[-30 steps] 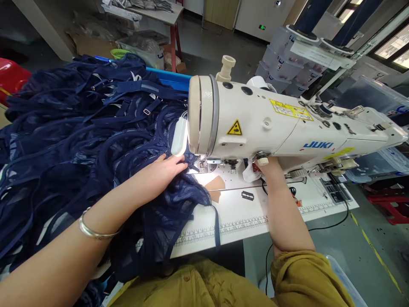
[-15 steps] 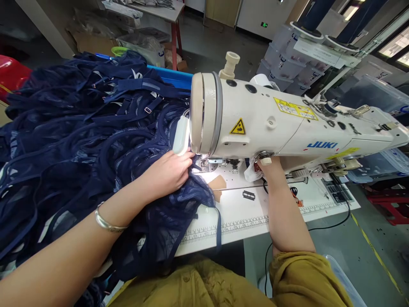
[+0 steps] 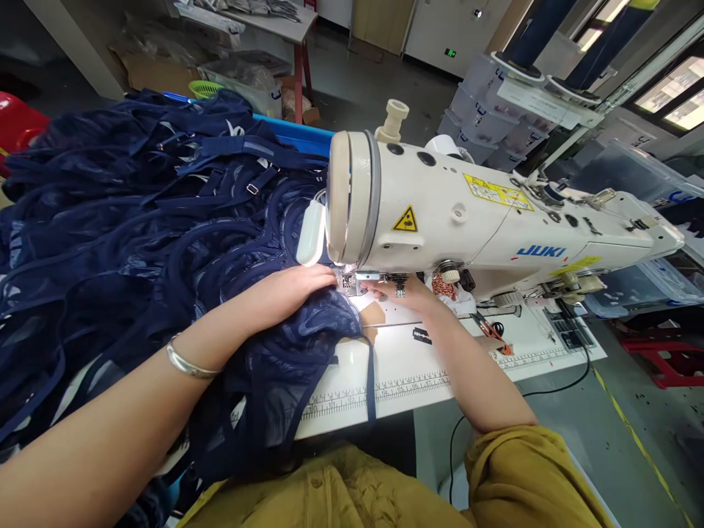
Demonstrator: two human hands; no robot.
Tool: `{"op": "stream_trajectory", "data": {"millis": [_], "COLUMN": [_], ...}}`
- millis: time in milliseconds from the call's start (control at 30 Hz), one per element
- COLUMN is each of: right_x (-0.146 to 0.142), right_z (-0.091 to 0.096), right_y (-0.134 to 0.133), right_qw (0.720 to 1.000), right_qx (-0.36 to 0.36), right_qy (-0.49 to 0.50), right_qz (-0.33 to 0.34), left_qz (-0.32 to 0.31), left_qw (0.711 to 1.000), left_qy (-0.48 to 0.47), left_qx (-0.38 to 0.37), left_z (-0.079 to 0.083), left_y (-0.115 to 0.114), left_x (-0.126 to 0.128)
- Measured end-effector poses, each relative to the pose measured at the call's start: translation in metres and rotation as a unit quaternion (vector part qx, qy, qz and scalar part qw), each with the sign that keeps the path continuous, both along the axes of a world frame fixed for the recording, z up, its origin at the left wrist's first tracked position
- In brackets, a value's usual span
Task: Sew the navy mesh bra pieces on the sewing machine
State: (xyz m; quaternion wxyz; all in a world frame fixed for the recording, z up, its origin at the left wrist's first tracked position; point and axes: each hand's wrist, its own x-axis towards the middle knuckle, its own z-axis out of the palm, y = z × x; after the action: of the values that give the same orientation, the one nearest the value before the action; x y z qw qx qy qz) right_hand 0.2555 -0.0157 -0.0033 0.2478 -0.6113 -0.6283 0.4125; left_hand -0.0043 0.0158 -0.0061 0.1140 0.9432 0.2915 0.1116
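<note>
My left hand point(image 3: 300, 287) presses on a navy mesh bra point(image 3: 319, 326), its fingers together and their tips beside the presser foot point(image 3: 347, 282). The bra lies over the front of the white sewing machine's bed, with one thin strap hanging past the ruler edge. Under the arm of the sewing machine point(image 3: 429, 198), my right hand point(image 3: 412, 297) reaches left with its fingertips drawn together close to the needle area. Machine parts partly cover those fingers, and whatever they pinch is too small to make out. Behind my right wrist sits a white bag with copper-coloured small pieces point(image 3: 443, 286).
A big heap of navy bras point(image 3: 137, 227) spreads on the left. Front of the machine lie a black razor blade point(image 3: 422, 335) and orange-handled snips point(image 3: 490, 334). A printed ruler point(image 3: 379, 389) runs along the table edge. Clear plastic boxes point(image 3: 484, 110) stack behind.
My right hand has moved left from the bag of copper-coloured pieces to the needle area. My left hand stays on the bra, its fingertips slightly closer to the presser foot. The view has shifted slightly.
</note>
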Motion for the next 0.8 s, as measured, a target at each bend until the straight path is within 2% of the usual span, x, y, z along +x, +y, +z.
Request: {"op": "stream_trajectory", "data": {"millis": [67,133,233,333,433,533,700,800], "right_x": [-0.012,-0.021,-0.032,-0.043,-0.050,-0.050,-0.046,-0.044], "right_z": [-0.004,-0.009,-0.014,-0.015,-0.013,-0.012,-0.008,-0.006], "right_y": [0.000,0.001,0.003,0.003,0.003,0.001,-0.001,-0.001], "right_qw": [0.995,0.984,0.975,0.979,0.983,0.985,0.986,0.995], "right_qx": [-0.029,-0.052,-0.089,-0.115,-0.131,-0.131,-0.134,-0.076], "right_qy": [0.099,0.168,0.199,0.170,0.126,0.109,0.095,0.043], "right_qz": [0.008,0.023,0.044,0.017,-0.023,-0.030,0.006,0.054], "left_qz": [0.006,0.038,0.056,0.036,0.024,0.025,0.041,0.051], "left_qw": [1.000,0.999,0.996,0.992,0.991,0.991,0.991,0.990], "left_qy": [-0.003,-0.005,-0.031,-0.064,-0.085,-0.086,-0.081,-0.078], "left_qx": [-0.011,0.011,0.070,0.103,0.100,0.095,0.098,0.107], "left_z": [-0.002,-0.003,-0.006,-0.010,-0.011,-0.010,-0.009,-0.011], "left_y": [0.001,-0.001,-0.005,-0.007,-0.007,-0.007,-0.007,-0.008], "left_x": [0.003,0.008,0.014,0.016,0.016,0.016,0.014,0.014]}}
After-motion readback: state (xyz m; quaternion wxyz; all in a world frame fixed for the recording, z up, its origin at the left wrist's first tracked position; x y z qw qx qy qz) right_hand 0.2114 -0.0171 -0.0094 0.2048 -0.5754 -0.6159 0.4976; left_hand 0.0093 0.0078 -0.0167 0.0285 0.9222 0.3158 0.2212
